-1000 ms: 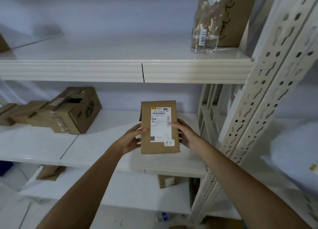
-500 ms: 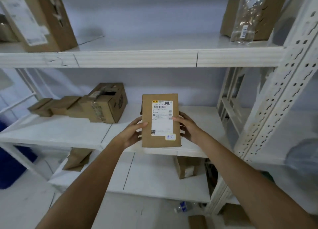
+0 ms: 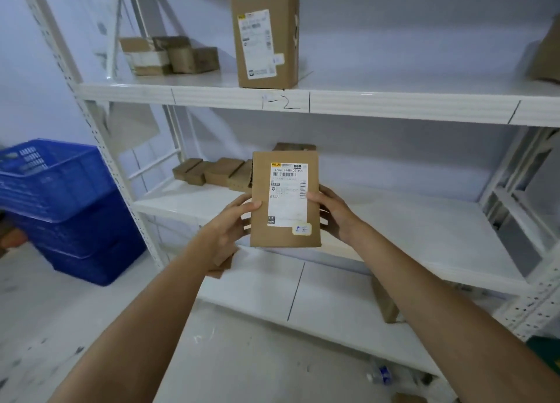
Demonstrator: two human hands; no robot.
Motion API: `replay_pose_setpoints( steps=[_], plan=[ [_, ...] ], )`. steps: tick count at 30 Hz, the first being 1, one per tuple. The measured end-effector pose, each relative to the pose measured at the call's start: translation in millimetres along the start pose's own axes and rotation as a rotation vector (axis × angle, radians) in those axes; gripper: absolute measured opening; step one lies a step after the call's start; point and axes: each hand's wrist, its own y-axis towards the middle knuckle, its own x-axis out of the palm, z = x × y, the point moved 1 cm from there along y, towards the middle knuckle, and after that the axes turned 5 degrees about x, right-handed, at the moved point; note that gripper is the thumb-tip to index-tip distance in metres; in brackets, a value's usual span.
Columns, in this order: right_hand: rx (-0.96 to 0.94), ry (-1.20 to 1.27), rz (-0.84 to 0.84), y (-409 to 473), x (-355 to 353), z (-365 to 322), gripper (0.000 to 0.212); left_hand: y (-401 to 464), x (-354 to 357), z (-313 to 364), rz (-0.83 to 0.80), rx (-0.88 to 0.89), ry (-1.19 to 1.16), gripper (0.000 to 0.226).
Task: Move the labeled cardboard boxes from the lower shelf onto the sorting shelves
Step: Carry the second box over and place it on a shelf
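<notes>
White steel shelving (image 3: 394, 105) filling the view, smooth painted boards on perforated posts, "1-2" scrawled on the upper front edge. Holding a flat labeled cardboard box (image 3: 285, 199) upright in the air before the middle shelf's front edge, left hand (image 3: 230, 224) and right hand (image 3: 335, 213) pinching its side edges, fingers curled round (thumbs on the face). Risking a slip: slick kraft board, narrow grip. Possibly misreading the label and shelving wrongly beside the tall box (image 3: 263, 36) above.
</notes>
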Motion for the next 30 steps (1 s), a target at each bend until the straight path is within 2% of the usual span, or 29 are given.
replay_pose_setpoints(
  steps=[3, 9, 12, 15, 18, 21, 24, 27, 30],
  plan=[
    [-0.016, -0.036, -0.061, 22, 52, -11, 0.057, -7, -48, 21, 0.033, 0.05, -0.007, 0.063],
    [-0.043, -0.038, -0.15, 91, 147, -39, 0.054, -7, -148, 75, 0.128, 0.125, 0.03, 0.086],
    [-0.07, -0.008, -0.176, 131, 197, -63, 0.064, 4, -201, 113, 0.146, 0.163, 0.055, 0.089],
    [-0.11, -0.016, -0.193, 171, 249, -97, 0.078, 17, -246, 157, 0.152, 0.188, 0.106, 0.111],
    [-0.165, -0.035, -0.211, 209, 290, -133, 0.08, 34, -284, 205, 0.152, 0.215, 0.175, 0.126],
    [-0.219, -0.062, -0.258, 240, 323, -174, 0.076, 53, -315, 247, 0.159, 0.267, 0.203, 0.123],
    [-0.272, -0.106, -0.279, 263, 353, -212, 0.067, 72, -344, 286, 0.143, 0.315, 0.188, 0.11],
    [-0.349, -0.138, -0.256, 288, 378, -249, 0.054, 96, -374, 326, 0.15, 0.391, 0.201, 0.119],
    [-0.425, -0.164, -0.229, 313, 400, -278, 0.064, 125, -400, 357, 0.066, 0.451, 0.188, 0.121]
  ],
)
